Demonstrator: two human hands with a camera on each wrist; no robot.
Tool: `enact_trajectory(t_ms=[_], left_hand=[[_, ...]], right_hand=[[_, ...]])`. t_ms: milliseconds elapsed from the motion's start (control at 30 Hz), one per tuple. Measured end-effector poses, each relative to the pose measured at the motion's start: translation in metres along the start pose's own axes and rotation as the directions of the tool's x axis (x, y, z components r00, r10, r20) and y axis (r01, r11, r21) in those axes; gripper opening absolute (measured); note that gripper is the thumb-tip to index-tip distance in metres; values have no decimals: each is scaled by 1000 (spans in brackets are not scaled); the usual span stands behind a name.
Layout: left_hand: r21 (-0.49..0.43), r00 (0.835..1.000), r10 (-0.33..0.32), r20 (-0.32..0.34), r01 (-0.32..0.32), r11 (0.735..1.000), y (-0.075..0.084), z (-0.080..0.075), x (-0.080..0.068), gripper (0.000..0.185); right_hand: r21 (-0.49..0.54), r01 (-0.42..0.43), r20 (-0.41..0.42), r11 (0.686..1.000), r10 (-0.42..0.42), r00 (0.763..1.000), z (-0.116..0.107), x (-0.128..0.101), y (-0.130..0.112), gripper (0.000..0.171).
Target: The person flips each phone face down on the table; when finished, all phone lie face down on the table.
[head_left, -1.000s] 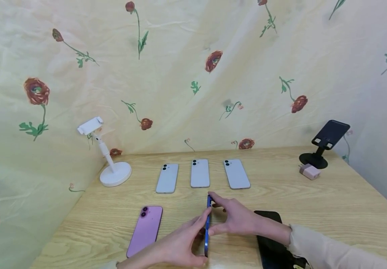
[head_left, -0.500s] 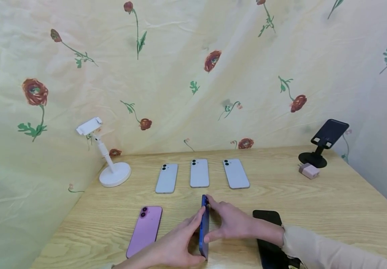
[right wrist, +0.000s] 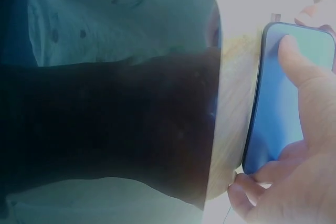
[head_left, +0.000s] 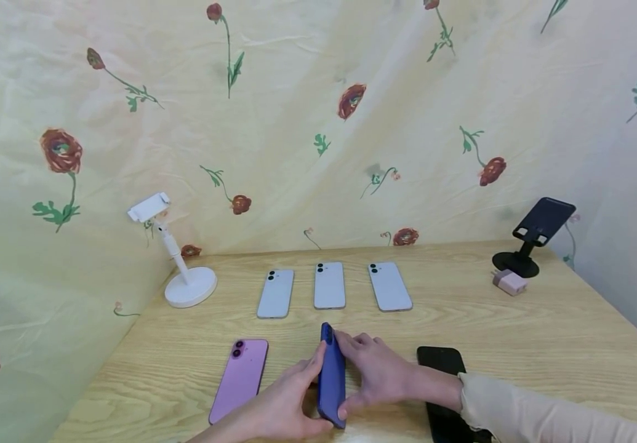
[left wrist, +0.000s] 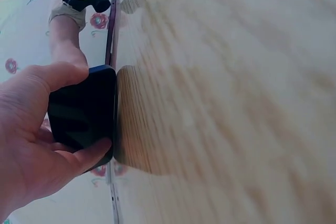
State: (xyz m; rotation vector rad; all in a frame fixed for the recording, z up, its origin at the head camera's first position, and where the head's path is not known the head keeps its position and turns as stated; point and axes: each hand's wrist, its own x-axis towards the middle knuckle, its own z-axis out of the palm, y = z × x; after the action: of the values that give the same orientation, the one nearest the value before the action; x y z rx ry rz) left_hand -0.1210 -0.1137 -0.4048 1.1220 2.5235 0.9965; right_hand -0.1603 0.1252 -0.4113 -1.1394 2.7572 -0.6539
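Both hands hold the blue phone (head_left: 332, 376), which stands tilted on its long edge on the table (head_left: 517, 332), between the pink phone (head_left: 239, 379) and the black phone (head_left: 447, 387). The left hand (head_left: 285, 406) grips its near end, thumb curled round the edge; the right hand (head_left: 376, 375) lies along its right face with fingers at the far end and thumb at the near corner.

The head view alone shows the layout: three white phones (head_left: 329, 285) in a row behind, a white stand (head_left: 180, 271) far left, a black stand (head_left: 534, 237) and a pink charger (head_left: 509, 282) far right.

The left wrist view shows the dark screen (left wrist: 81, 114) facing the left palm (left wrist: 31, 145). The right wrist view shows the blue back (right wrist: 281, 98) under the right thumb (right wrist: 304, 72); the black phone's glossy screen (right wrist: 110, 114) fills most of that frame.

The table is blurred in the left wrist view, and the right sleeve (head_left: 545, 412) covers the black phone's near end.
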Motion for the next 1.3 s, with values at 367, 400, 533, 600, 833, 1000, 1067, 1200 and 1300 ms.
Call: enact_trajectory(t_ms=[367,400,533,600,833,1000,1067,1200,1300], left_hand=[[77,994,-95,-45,98,992,0,0,-4,110],[82,994,-99,-48,102,991,1,0,-4,110],[83,990,-128,-54,133,988,1,0,-5,111],[80,988,-141,-56,145,986,2,0,-6,111],[61,983,-181,-42,183,981,1,-2,-7,110],[42,981,-194,-21,194,980,1,-2,-7,110],[40,982,-190,-17,190,981,0,-2,-6,110],[30,982,-187,-10,187,982,-3,0,-5,110],[20,980,-199,-6,199,980,-5,1,-4,111]], right_hand=[[-69,-12,91,998,18,996,-1,-1,-1,129],[-67,-11,96,998,17,995,-2,-1,-1,129],[-72,-5,104,997,12,995,-3,0,-2,128],[-74,-8,107,997,16,994,-3,0,-2,128],[-70,-11,110,998,19,994,-3,-1,-1,126],[-67,-20,119,998,27,992,-5,-1,-1,126],[-63,-25,127,998,33,991,-6,-1,0,125],[-49,-26,141,998,33,989,-7,0,1,123],[-58,-26,150,998,35,988,-8,0,2,122]])
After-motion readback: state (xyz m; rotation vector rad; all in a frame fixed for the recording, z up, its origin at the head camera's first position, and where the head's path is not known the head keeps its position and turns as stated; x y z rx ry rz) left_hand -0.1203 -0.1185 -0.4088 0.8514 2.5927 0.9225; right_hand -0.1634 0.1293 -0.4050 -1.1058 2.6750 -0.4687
